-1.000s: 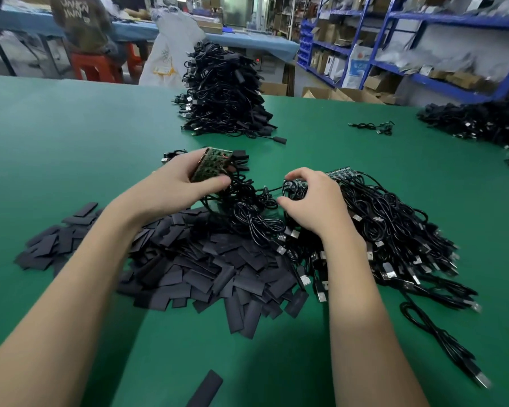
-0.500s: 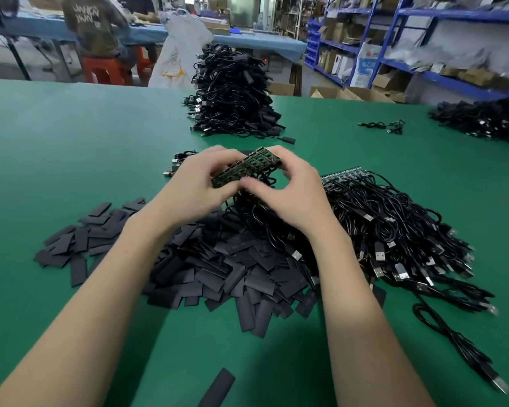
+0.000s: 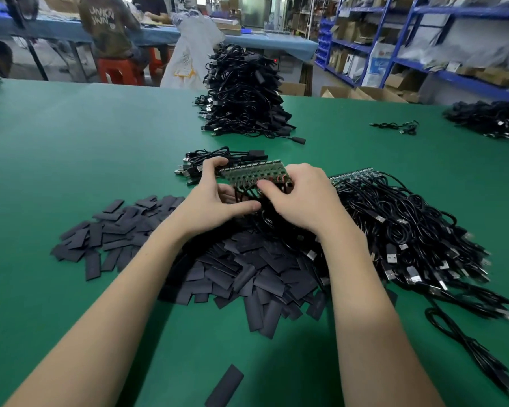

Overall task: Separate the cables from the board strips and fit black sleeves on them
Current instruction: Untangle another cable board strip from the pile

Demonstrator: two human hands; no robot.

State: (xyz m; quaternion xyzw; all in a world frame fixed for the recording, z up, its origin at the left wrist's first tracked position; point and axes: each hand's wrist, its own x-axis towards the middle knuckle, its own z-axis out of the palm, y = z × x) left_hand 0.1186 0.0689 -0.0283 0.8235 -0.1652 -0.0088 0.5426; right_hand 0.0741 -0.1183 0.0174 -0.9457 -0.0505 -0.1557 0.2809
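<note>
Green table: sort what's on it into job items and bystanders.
Job in hand:
- board strip, gripped by left hand and right hand
- cable pile
- black sleeves
- second strip

Lying about:
- tall cable stack
- stray cable
- lone sleeve

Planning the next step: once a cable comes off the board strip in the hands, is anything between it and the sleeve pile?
Nothing visible. Both the left hand and right hand already grip the board strip, and the black sleeves lie directly below and nearer, uncovered apart from the forearms above them.
</note>
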